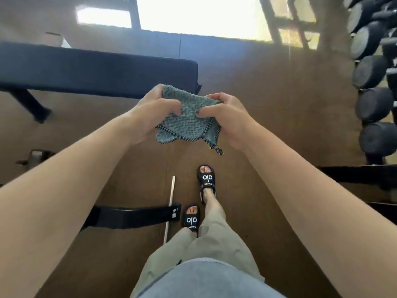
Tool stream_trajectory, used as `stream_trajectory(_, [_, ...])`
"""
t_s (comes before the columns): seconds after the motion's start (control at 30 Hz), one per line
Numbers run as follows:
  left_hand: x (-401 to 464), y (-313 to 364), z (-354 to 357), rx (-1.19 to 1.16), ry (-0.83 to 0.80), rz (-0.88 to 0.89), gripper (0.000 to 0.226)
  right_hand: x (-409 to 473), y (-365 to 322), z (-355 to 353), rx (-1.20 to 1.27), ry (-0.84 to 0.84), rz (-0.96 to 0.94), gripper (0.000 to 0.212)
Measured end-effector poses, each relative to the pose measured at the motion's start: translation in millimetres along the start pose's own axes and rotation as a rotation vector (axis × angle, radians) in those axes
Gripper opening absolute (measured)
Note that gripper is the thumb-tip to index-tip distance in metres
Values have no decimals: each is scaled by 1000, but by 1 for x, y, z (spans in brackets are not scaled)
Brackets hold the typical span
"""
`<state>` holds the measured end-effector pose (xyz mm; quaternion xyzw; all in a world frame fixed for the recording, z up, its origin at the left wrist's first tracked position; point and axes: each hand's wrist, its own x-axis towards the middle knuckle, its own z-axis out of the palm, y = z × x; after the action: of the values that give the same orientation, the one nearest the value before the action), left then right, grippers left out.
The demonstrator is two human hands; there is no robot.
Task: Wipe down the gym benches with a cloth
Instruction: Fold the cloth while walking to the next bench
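Note:
A teal textured cloth (189, 121) with a dark checked border hangs in the air in front of me, folded over. My left hand (152, 112) grips its left side with curled fingers. My right hand (225, 117) pinches its right side, and a corner tab dangles below. A black padded gym bench (92, 69) stretches from the left edge to the middle, just beyond and below my hands. The cloth does not touch the bench.
A rack of black dumbbells (373, 78) lines the right edge. A black bench foot (133, 216) and a thin pale stick (170, 203) lie on the brown floor by my sandalled feet (206, 181). Another dark frame (361, 175) juts in at the right.

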<state>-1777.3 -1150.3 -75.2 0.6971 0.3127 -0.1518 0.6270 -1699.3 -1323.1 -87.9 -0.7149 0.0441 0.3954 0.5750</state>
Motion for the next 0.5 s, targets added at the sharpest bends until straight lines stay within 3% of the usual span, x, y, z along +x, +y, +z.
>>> stream_trajectory(0.17, [39,6,-45,-134,132,-40,35,69,-46,39,-121,-142,-4,29])
stream_trajectory(0.5, [86,12,-154,-225,432,-42,37,169,-122,145,-303,-293,-46,26])
